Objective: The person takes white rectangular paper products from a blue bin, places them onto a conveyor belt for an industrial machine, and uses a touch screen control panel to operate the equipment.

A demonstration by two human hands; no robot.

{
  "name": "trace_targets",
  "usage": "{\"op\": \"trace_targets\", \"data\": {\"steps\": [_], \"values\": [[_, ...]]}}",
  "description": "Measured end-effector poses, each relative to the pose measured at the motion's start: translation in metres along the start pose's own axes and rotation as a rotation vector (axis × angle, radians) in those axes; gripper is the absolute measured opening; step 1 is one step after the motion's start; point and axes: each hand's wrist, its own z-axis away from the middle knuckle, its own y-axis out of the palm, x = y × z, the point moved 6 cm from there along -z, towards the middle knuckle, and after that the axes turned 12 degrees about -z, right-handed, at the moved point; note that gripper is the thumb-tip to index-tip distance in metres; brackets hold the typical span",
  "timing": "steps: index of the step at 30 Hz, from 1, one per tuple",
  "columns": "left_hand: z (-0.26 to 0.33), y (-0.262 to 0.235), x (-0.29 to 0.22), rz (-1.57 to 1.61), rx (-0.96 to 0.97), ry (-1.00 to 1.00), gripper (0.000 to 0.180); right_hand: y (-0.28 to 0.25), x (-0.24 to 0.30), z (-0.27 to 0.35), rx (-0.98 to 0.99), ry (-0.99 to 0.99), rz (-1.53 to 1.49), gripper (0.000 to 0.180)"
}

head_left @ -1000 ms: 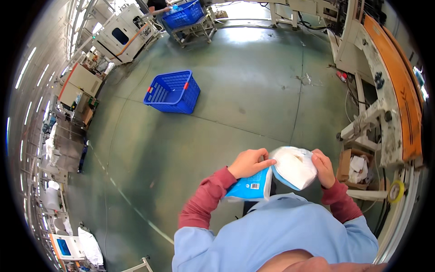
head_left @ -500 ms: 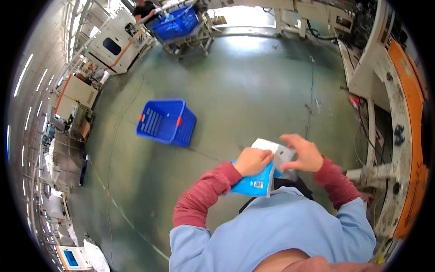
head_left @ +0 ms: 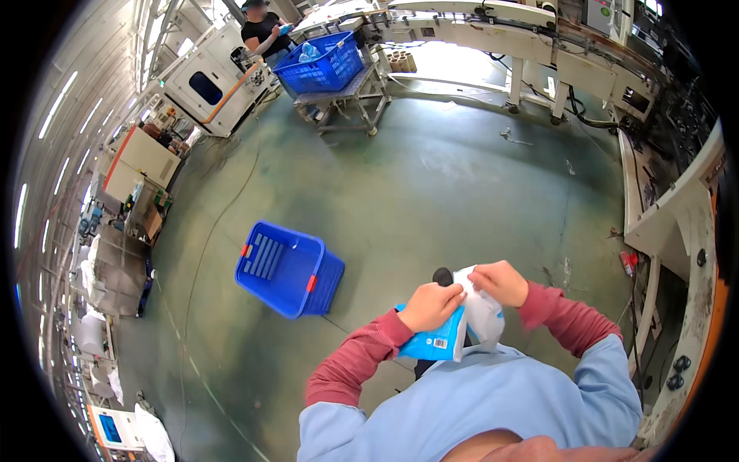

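Observation:
My left hand (head_left: 431, 306) is closed round the top of a soft blue-and-white packet (head_left: 428, 344), which carries a barcode patch near its lower corner. Right beside it, the fingers of my right hand (head_left: 504, 283) pinch the upper edge of a whitish plastic bag (head_left: 485, 317) with a bit of blue on it. Both hands are close together in front of my body, thumbs nearly meeting. Whether the bag and the packet are joined cannot be told. What either contains is hidden.
A blue plastic basket (head_left: 300, 266) with red handle clips stands on the green floor ahead to the left. Farther off, another blue basket (head_left: 323, 71) rests on a metal cart (head_left: 346, 100) beside a co-worker (head_left: 263, 35). Machines line the right, including a pale frame (head_left: 677, 200).
My right hand was open beside the white plastic and now pinches its upper edge. My left hand keeps hold of the packet. The view has tilted up, so the floor basket appears lower.

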Motion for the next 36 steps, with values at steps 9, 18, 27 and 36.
{"op": "trace_targets", "data": {"steps": [9, 18, 27, 36], "values": [[-0.179, -0.068, 0.19, 1.881, -0.068, -0.066, 0.02, -0.083, -0.038, -0.224, -0.306, 0.544, -1.602, 0.04], [-0.304, -0.1, 0.322, 2.079, -0.263, -0.343, 0.03, -0.165, -0.152, -0.404, -0.365, 0.63, -1.521, 0.034], [-0.491, -0.159, 0.496, 1.237, -0.359, -0.338, 0.024, -0.297, -0.164, -0.62, -0.301, -0.397, 0.244, 0.058], [-0.625, -0.179, 0.635, 1.282, -0.259, -0.308, 0.027, -0.317, -0.333, -0.818, 0.44, 0.149, -0.025, 0.07]]}}
